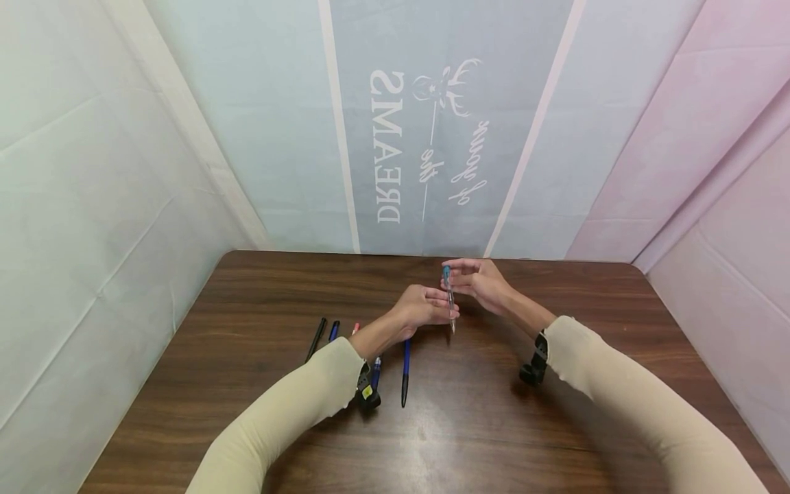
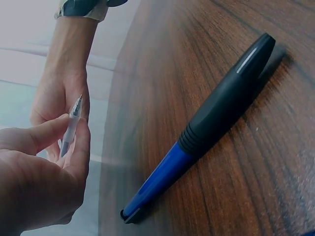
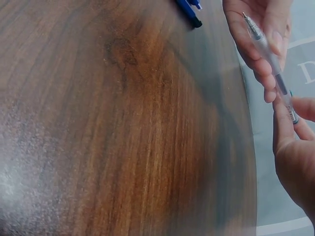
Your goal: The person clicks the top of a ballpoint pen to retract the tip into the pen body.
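Note:
Both hands hold a clear-barrelled pen [image 1: 451,300] with a teal end, over the far part of the table. Its metal point faces down and toward the person. My left hand [image 1: 421,309] pinches the lower barrel between thumb and fingers, just behind the tip. At the teal end, the thumb and fingers of my right hand [image 1: 486,284] grip the pen. The right wrist view shows the clear pen [image 3: 268,55] running from one hand to the other. Below the left hand lies a blue pen [image 2: 211,118] with a black grip, on the table.
Left of the blue pen, several more lie on the wooden table [image 1: 469,425]: a black pen [image 1: 316,339], a blue one [image 1: 334,331], a red-ended one [image 1: 356,328] and another blue one [image 1: 376,372]. The left forearm partly covers them. A printed curtain [image 1: 284,137] hangs behind the table.

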Motion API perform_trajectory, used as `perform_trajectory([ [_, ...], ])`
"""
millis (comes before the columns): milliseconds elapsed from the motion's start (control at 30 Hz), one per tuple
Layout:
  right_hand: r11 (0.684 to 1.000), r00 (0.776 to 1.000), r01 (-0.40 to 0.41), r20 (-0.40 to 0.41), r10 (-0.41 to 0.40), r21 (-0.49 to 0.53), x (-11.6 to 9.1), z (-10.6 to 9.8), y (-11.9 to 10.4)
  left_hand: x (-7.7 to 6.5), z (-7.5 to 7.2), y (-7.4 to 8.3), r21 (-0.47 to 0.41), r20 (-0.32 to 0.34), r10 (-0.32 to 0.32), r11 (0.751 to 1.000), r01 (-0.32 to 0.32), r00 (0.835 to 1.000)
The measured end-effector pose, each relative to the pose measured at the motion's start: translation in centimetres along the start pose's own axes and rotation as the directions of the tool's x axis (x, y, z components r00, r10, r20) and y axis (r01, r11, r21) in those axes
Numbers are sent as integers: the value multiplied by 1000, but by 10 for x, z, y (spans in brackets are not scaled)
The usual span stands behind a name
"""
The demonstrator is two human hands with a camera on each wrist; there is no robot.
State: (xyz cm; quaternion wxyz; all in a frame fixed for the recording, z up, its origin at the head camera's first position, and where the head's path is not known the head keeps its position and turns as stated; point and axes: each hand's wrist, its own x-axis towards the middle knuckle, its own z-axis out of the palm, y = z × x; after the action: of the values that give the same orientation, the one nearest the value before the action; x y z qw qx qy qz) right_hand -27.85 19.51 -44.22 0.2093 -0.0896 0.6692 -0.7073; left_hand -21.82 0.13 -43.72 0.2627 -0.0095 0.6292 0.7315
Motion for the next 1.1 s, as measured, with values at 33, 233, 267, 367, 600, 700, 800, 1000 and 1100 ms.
perform_trajectory([
  [33,1000,1000,2,-1,-2,1,0,0,0,0,0,0,0,0,0,1000,0,1000],
  [233,1000,1000,17,-8,-17,11,-2,2,3,-3,0,-1,-5,5,-1,1000,1,1000],
  [267,1000,1000,18,-7,-18,11,-3,2,3,-3,0,-1,-5,5,-2,1000,2,1000],
  [367,1000,1000,18,-3,-18,5,-4,2,4,-3,0,-3,0,3,-4,1000,4,1000],
  [600,1000,1000,28,-6,-28,-9,-5,3,8,-3,-1,-6,5,8,-6,1000,6,1000],
  [700,1000,1000,29,-6,-29,-4,-5,3,9,-3,-1,-8,13,6,-5,1000,5,1000],
  [800,1000,1000,30,-8,-30,0,-6,4,9,-3,-1,-8,14,10,-5,1000,5,1000],
  [1000,999,999,45,-12,-45,-13,-8,5,7,-3,-1,-8,10,21,7,1000,-7,1000],
  [1100,999,999,45,-22,-46,-25,-8,5,7,-4,-1,-7,18,27,6,1000,-6,1000],
])
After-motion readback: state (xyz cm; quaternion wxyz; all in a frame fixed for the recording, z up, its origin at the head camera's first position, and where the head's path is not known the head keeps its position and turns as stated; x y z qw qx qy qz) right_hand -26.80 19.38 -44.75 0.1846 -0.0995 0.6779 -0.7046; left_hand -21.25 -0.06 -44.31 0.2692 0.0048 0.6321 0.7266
